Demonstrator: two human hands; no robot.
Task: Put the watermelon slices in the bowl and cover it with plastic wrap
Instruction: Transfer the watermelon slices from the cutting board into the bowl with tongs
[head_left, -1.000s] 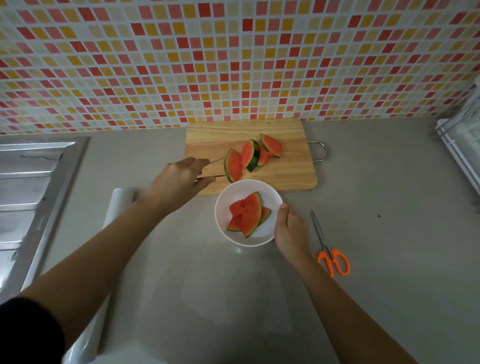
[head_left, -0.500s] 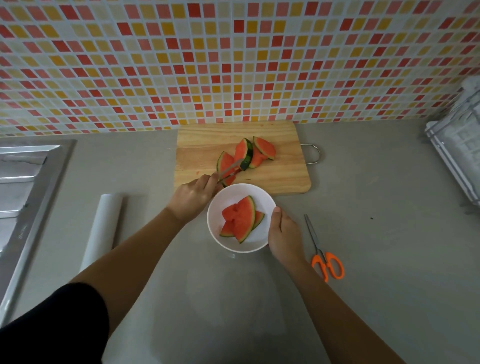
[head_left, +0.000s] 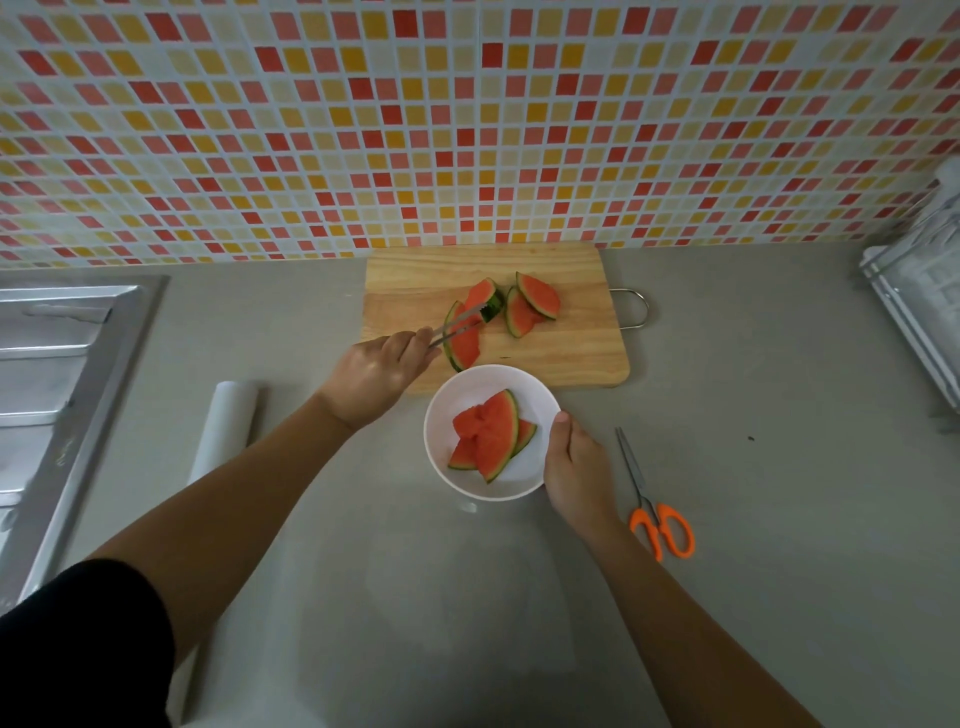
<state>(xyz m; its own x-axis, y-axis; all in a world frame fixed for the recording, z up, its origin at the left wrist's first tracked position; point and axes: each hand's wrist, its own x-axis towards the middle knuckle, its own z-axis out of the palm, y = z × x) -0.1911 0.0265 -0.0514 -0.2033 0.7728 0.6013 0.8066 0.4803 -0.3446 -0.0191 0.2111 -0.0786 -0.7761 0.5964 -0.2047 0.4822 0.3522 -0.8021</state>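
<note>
A white bowl (head_left: 452, 410) stands on the grey counter just in front of a wooden cutting board (head_left: 571, 353). Watermelon slices (head_left: 491, 434) lie inside the bowl. Several more slices (head_left: 535, 304) rest on the board. My left hand (head_left: 376, 374) grips metal tongs (head_left: 457, 325), whose tips pinch a slice (head_left: 485, 299) near the board's middle. My right hand (head_left: 576, 467) holds the bowl's right rim. A roll of plastic wrap (head_left: 226, 428) lies on the counter to the left, partly hidden by my left forearm.
Orange-handled scissors (head_left: 654, 506) lie right of the bowl. A steel sink drainboard (head_left: 57, 395) fills the left edge. A white rack (head_left: 919, 306) sits at the far right. A tiled wall (head_left: 467, 119) rises behind the board.
My left hand has moved the tongs rightward from the nearest slice to the one behind it, and their tips now close on that slice. My right hand stays on the bowl.
</note>
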